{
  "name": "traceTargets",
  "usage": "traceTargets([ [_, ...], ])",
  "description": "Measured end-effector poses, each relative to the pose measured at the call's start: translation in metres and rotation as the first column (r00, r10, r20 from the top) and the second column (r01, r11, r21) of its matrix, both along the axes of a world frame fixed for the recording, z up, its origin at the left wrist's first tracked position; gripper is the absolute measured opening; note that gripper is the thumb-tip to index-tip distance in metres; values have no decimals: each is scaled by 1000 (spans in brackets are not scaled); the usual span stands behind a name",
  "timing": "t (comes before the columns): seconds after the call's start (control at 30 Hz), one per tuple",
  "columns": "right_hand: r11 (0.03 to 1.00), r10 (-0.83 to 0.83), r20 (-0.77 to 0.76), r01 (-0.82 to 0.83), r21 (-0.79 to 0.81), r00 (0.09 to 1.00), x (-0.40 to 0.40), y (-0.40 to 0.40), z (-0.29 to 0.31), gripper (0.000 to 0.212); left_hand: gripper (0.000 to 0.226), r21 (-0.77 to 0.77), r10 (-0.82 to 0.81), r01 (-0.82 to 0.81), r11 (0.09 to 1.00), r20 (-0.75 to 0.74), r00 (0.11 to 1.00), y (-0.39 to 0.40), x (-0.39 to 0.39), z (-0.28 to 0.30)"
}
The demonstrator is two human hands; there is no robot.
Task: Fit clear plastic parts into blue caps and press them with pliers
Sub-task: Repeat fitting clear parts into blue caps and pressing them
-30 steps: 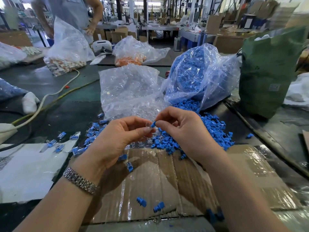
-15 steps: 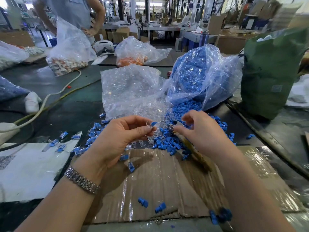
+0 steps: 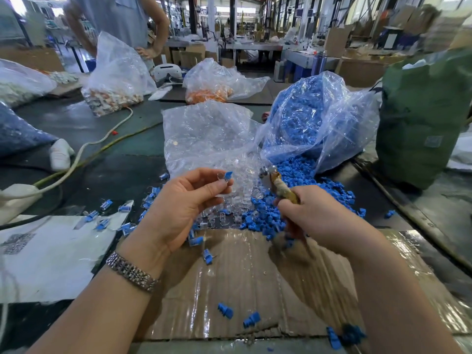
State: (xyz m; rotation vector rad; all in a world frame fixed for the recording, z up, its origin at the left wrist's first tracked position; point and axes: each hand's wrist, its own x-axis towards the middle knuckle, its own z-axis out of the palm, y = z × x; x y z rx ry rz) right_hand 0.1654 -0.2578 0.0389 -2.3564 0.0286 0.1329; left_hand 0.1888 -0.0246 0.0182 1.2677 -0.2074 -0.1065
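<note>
My left hand (image 3: pixel 184 208) pinches a clear plastic part fitted with a small blue cap (image 3: pixel 226 177) between thumb and fingertips, held above the table. My right hand (image 3: pixel 316 213) grips the tape-wrapped handles of a pair of pliers (image 3: pixel 278 186), whose metal jaws point up and left, a short gap to the right of the cap. Behind the hands lie a heap of loose blue caps (image 3: pixel 301 175) and a pile of clear parts (image 3: pixel 235 198).
A clear bag (image 3: pixel 207 134) of clear parts and a bag of blue caps (image 3: pixel 314 116) lie open behind the piles. A taped cardboard sheet (image 3: pixel 255 284) covers the near table. Finished pieces (image 3: pixel 104 205) are scattered left. A green sack (image 3: pixel 419 118) stands right; a person (image 3: pixel 120 19) stands far left.
My right hand let go of the cap, picked up the pliers from the cardboard and raised their jaws toward the piece. My left hand kept hold of the piece and lifted it slightly.
</note>
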Motion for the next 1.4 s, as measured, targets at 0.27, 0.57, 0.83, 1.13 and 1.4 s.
traceTargets([
  [0.27,892,348,-178,-266,366,920,-12,18,6,29,32,73,64,-67,995,46,997,-3,0,1],
  [0.57,904,334,-144,-273,329,932,-17,21,10,38,23,240,53,-83,967,128,990,-2,-2,-1],
  [0.83,943,266,-72,-245,224,961,-15,35,2,43,17,271,85,-134,953,182,980,-5,-4,0],
  [1.13,934,292,-105,-259,248,951,-11,27,0,55,17,347,129,-204,916,226,966,-4,-5,2],
  [1.4,979,-99,86,112,-171,991,1,1,0,49,10,753,292,-639,157,582,759,14,1,1],
])
